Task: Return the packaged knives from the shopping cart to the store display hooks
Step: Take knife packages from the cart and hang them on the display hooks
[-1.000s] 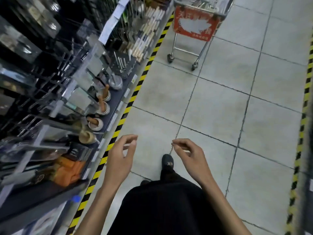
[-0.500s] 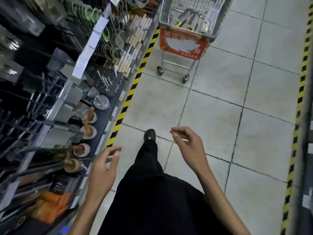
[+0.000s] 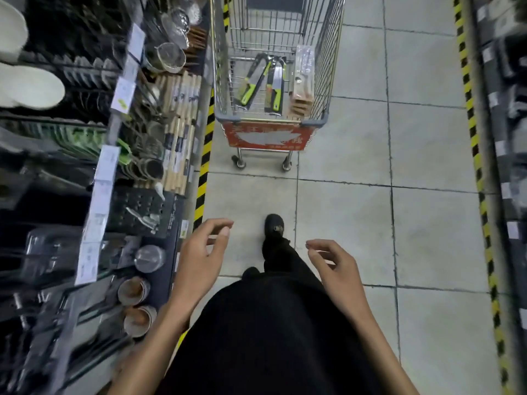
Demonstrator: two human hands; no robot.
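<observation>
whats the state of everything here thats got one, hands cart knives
left hand, loosely curled, holds nothing
right hand, loosely curled, holds nothing
shopping cart, standing ahead in the aisle, touched by neither hand
green-handled knives, packaged, lying in the cart
tan packs, propped against the cart's right wall

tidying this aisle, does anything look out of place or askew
Yes. Two green-handled knives lie loose on the floor of the cart, the left one slanted, and a third pack leans against its right wall, none hung on display. Nothing looks spilled or damaged.
</observation>
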